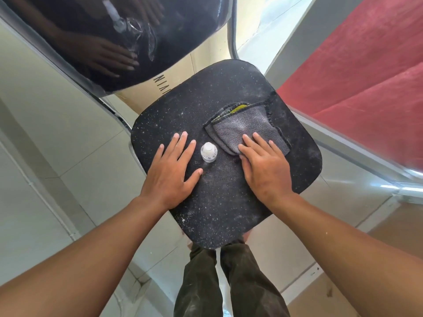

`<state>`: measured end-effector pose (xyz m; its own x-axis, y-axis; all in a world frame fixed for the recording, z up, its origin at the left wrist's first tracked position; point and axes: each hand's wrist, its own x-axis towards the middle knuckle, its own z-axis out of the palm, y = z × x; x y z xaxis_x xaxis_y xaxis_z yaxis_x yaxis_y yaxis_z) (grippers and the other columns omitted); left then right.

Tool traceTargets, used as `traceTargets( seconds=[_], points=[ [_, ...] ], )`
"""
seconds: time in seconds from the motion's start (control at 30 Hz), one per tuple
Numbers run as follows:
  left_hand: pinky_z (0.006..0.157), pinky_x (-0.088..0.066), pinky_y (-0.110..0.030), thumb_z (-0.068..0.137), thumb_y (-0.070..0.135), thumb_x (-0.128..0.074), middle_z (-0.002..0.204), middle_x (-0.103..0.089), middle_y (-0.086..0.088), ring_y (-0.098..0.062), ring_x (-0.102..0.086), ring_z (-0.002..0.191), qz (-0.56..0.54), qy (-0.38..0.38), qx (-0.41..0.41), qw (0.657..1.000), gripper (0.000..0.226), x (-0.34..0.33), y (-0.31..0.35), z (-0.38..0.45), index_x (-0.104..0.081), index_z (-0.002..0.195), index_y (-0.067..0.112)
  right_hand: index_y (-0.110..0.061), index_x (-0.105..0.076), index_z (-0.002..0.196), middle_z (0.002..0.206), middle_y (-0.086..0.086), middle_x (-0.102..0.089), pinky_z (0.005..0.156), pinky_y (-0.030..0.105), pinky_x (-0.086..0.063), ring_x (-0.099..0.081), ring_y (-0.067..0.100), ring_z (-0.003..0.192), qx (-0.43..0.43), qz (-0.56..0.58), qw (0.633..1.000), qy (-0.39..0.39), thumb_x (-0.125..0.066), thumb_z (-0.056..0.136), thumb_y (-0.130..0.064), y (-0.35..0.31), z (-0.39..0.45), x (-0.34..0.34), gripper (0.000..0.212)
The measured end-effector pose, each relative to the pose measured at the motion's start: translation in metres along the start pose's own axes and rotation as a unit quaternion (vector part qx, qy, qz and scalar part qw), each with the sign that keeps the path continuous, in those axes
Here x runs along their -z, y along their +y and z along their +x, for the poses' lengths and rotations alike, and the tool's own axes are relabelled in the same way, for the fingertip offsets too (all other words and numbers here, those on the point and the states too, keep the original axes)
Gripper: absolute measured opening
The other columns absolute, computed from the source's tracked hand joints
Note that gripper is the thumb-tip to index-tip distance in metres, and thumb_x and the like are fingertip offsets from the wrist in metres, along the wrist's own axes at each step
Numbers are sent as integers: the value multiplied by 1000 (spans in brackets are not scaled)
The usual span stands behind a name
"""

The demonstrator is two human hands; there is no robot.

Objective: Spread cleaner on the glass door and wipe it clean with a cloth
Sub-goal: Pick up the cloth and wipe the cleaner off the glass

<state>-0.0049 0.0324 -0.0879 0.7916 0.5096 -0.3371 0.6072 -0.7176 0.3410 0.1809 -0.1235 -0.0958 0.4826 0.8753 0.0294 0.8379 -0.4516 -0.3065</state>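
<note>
A small clear bottle with a white cap [208, 152] stands upright on a dusty black chair seat [229, 202]. My left hand [171, 172] lies flat on the seat just left of the bottle, fingers straight, not touching it. A folded grey cloth [242, 126] with a dark stitched edge lies on the seat at the right. My right hand [265, 168] rests flat with its fingertips on the cloth's near corner. The dark glossy chair back [91, 30] at the upper left mirrors both hands and the bottle. A glass door [343, 156] with a metal frame runs along the right.
A red curtain [366, 76] shows behind the glass at the right. A cardboard box [171, 78] stands behind the chair. Pale floor tiles [57, 133] surround the chair. My legs in dark trousers [229, 282] stand right at the seat's front edge.
</note>
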Motion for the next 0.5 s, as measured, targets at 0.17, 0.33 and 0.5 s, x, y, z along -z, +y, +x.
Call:
traceTargets(
  seconds=[0.17, 0.33, 0.5],
  points=[
    [128, -21, -52, 101, 41, -55, 169, -30, -7, -24, -19, 159, -61, 79, 35, 994, 63, 28, 4, -6, -41, 158, 15, -18, -71, 113, 100, 1, -75, 82, 42, -55, -69, 25, 94, -190, 167, 967, -7, -59, 104, -22, -18, 16, 33, 16],
    [118, -40, -51, 96, 43, -58, 154, -53, -7, -26, -43, 147, -93, 163, -18, 982, 56, 70, 33, 0, -58, 145, 14, -30, -70, 97, 87, -13, -71, 76, 26, -52, -64, 4, 82, -344, 366, 865, -3, -58, 104, -25, -31, 36, 84, 15],
    [110, -42, -43, 95, 49, -57, 140, -61, -3, -22, -52, 135, -107, 192, -107, 970, 51, 102, 84, 3, -67, 132, 16, -21, -74, 101, 100, 3, -78, 94, 49, -61, -75, 22, 97, -450, 560, 695, -14, -58, 105, -26, -40, 43, 130, 17]
  ],
)
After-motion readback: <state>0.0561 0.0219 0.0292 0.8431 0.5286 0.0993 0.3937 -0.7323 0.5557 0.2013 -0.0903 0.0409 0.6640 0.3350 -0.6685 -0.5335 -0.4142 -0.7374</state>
